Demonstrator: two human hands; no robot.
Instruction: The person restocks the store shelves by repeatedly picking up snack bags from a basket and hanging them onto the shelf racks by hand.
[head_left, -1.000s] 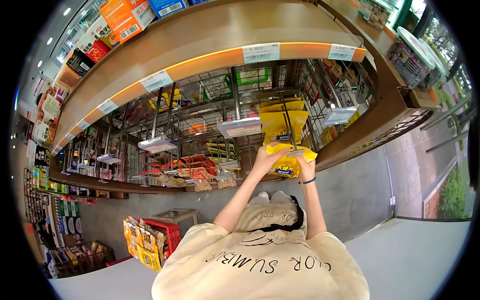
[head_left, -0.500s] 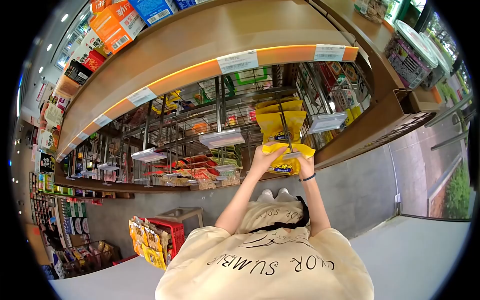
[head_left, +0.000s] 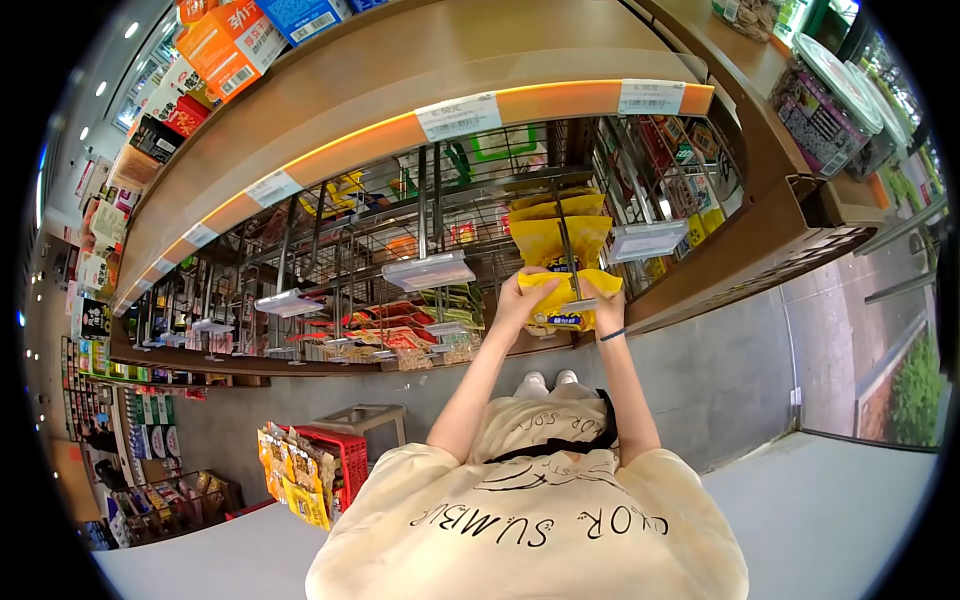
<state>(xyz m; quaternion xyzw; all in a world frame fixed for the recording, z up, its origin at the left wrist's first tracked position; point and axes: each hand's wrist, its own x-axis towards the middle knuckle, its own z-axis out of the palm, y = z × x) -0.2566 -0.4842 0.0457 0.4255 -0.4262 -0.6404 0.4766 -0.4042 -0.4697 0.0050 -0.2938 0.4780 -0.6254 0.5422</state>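
My left hand (head_left: 520,299) pinches the left top corner of a yellow snack bag (head_left: 568,320). My right hand (head_left: 609,307), with a dark band at the wrist, grips the opposite top corner. Between the hands, the bag's top edge is folded towards me. A metal display hook (head_left: 566,235) runs over the bag, its small tag holder at the front end; whether the hook passes through the bag's hole I cannot tell. Several matching yellow bags (head_left: 560,238) hang behind it on the same hook.
Beside this hook are clear tag holders (head_left: 430,270) on other hooks, with red packets (head_left: 392,338) lower down. A shelf edge (head_left: 360,134) juts out above. At lower left, a red basket (head_left: 352,463) holds snack bags near a stool (head_left: 362,420). Plastic jars (head_left: 825,105) stand at upper right.
Both hands and the yellow bag have moved slightly away from me, along the hook towards the bags behind. The view has shifted a little.
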